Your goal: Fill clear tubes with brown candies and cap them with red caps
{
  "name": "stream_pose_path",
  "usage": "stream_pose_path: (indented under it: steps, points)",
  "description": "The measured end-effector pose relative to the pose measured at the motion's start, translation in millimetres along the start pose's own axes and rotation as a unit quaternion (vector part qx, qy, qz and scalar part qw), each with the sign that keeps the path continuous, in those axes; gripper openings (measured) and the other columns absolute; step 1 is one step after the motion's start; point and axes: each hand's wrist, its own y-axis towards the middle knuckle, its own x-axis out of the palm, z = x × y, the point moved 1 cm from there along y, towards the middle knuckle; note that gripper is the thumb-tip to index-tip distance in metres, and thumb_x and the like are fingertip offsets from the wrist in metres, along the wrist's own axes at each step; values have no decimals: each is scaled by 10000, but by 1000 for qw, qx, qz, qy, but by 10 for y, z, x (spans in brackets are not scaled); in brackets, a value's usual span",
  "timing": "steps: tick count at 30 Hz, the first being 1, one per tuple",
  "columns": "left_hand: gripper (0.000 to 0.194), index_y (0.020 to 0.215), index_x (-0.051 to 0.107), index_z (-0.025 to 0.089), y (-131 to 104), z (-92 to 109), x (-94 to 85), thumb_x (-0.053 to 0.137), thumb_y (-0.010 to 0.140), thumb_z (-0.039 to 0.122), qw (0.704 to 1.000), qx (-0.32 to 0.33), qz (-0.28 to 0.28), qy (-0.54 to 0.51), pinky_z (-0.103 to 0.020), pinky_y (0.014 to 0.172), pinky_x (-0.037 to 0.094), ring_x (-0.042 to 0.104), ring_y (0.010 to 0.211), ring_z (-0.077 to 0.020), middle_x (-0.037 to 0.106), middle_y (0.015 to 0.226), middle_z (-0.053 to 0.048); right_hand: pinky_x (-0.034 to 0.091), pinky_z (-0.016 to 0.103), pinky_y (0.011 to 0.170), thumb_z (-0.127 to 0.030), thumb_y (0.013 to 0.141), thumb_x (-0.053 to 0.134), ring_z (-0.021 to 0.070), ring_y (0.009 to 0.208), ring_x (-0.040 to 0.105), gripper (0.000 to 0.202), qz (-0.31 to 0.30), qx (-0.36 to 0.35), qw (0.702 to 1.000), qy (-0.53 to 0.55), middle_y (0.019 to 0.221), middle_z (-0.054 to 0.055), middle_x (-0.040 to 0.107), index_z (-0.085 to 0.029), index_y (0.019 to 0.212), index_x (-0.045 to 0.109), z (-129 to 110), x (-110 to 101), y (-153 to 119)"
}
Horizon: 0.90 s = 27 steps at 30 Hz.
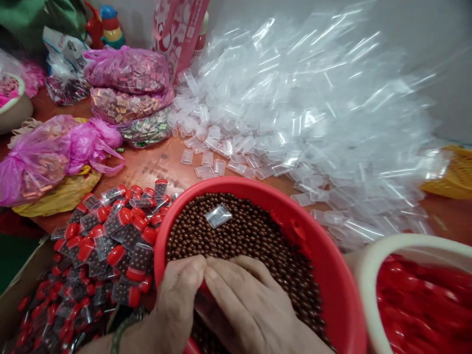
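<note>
Both hands pinch in tight here, left hand (177,290) and right hand (247,300) closed around a small red-topped container (211,313), low over the red tub (339,290) of brown beads (247,236)! Fingertips nearly meet, and if that squeeze goes lopsided, the container could slip and spill beads.

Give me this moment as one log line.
left hand, right hand: together over red basin | between them: red item, mostly hidden | on brown balls: clear container
</note>
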Motion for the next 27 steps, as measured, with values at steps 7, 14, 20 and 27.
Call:
stream_pose_path:
  steps: [7,14,20,27]
  points:
    - [354,777,642,193,41,382,-673,426,966,401,940,121,208,241,-256,561,426,559,585,-141,625,647,9,504,526,988,-152,861,618,328,1193,589,441,-206,168,964,20,1333,163,612,-151,1299,568,938,145,78]
    - [305,1025,672,117,210,240,-1061,541,923,373,733,206,318,565,-403,875,511,672,923,-269,730,974,-122,550,406,896,-184,866,647,255,1024,674,291,-289,190,937,56,1124,94,679,-188,1156,660,1192,316,134]
    - [205,1063,631,80,284,243,-447,615,891,190,772,366,181,487,-381,1064,478,615,1157,-236,699,1125,-160,537,317,712,-352,839,705,190,812,660,282,-279,232,930,64,965,57,630,-195,1070,664,1120,77,43]
    - [186,1046,646,76,323,97,-67,536,926,165,798,343,52,492,-430,991,559,650,1106,-270,716,1086,-150,507,384,734,-7,835,391,223,785,589,264,-301,240,922,-54,920,104,567,-186,824,586,952,-8,-182]
